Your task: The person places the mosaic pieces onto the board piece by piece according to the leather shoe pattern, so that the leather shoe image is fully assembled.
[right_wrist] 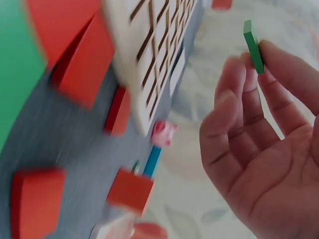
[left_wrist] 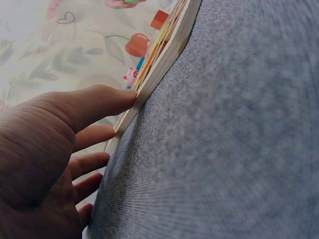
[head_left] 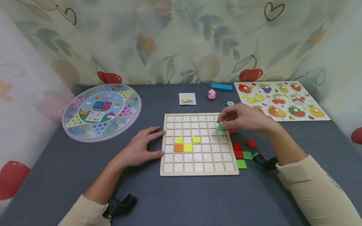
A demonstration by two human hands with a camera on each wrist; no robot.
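The two hands are working well apart. The right hand (head_left: 244,118) is pinching a green tile (head_left: 220,128) between thumb and fingertips. In the head view this tile is appearing over the far right cells of the wooden grid board (head_left: 207,157); in the right wrist view it is being held up on edge, clear of the surface. The left hand (head_left: 141,147) is resting with fingers spread, its thumb and forefinger touching the board's left edge, not clamping it.

The board is lying flat on the bench (head_left: 158,201). It is carrying an orange square (head_left: 178,148), a yellow square (head_left: 188,147) directly to its right, and two yellow rounded pieces (head_left: 196,139) in the next row away. Red tiles (head_left: 251,143) and further green squares (head_left: 241,164) are lying along the board's right side.

Beyond the board, a printed card (head_left: 187,99), a pink pig (head_left: 212,94) and a blue block (head_left: 221,87) are sitting on the bench. A fruit board (head_left: 278,101) is lying at far right, a round game box (head_left: 101,113) at left.
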